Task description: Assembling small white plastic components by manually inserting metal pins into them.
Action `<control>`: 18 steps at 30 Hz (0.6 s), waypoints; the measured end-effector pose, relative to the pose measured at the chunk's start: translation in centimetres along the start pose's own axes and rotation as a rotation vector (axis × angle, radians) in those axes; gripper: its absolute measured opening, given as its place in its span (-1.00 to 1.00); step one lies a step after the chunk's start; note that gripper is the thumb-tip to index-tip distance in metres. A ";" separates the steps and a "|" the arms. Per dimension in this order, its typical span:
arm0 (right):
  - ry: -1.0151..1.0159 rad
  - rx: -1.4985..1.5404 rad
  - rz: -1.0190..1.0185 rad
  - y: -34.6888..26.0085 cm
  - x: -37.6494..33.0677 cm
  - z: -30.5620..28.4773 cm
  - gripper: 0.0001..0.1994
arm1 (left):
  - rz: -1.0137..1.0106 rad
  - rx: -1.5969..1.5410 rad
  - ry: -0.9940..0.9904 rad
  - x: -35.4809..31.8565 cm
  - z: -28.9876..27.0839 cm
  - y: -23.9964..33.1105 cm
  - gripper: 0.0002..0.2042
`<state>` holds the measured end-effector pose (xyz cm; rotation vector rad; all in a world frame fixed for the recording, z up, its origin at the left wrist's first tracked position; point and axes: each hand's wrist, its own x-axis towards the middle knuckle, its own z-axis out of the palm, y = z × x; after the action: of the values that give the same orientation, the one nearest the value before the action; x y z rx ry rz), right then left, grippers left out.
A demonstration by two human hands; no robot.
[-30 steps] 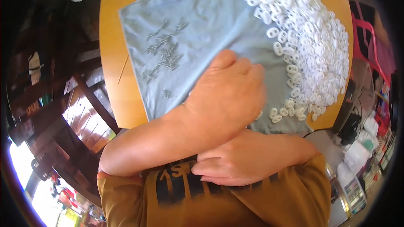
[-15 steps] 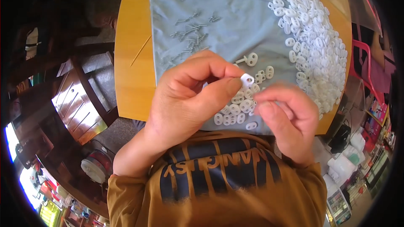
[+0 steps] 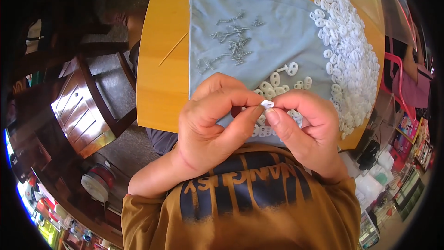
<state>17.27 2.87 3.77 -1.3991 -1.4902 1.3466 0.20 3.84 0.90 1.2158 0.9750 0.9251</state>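
Note:
A small white plastic cord lock piece (image 3: 267,104) is held up over the near part of the cloth. My left hand (image 3: 217,122) pinches its left end between thumb and forefinger. From the other side, my right hand (image 3: 307,127) closes thumb and forefinger at its right end; whether a spring sits between those tips I cannot make out. Several loose white cord lock pieces (image 3: 275,79) lie just beyond and beneath my hands, partly hidden by them. Farther off to the left, many small metal springs (image 3: 238,46) are scattered over the grey-blue cloth (image 3: 273,23).
A big heap of white cord lock pieces (image 3: 349,51) covers the right side of the wooden table (image 3: 157,88). On the left, a thin wooden stick (image 3: 173,49) lies beside the cloth. A red chair (image 3: 398,83) stands past the right edge, a wooden chair (image 3: 83,111) at the left.
My right hand has come left to meet my left hand at the cord lock piece, which has turned and dropped slightly. The table has shifted right in view.

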 end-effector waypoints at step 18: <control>-0.121 -0.269 -0.148 0.2 2.1 -0.1 -0.93 | -0.193 -0.215 0.009 -1.2 -1.8 -0.7 -0.88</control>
<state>16.97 4.93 3.25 -1.3560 -1.8738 1.1900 -1.86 3.16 0.16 0.9212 0.9553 0.8583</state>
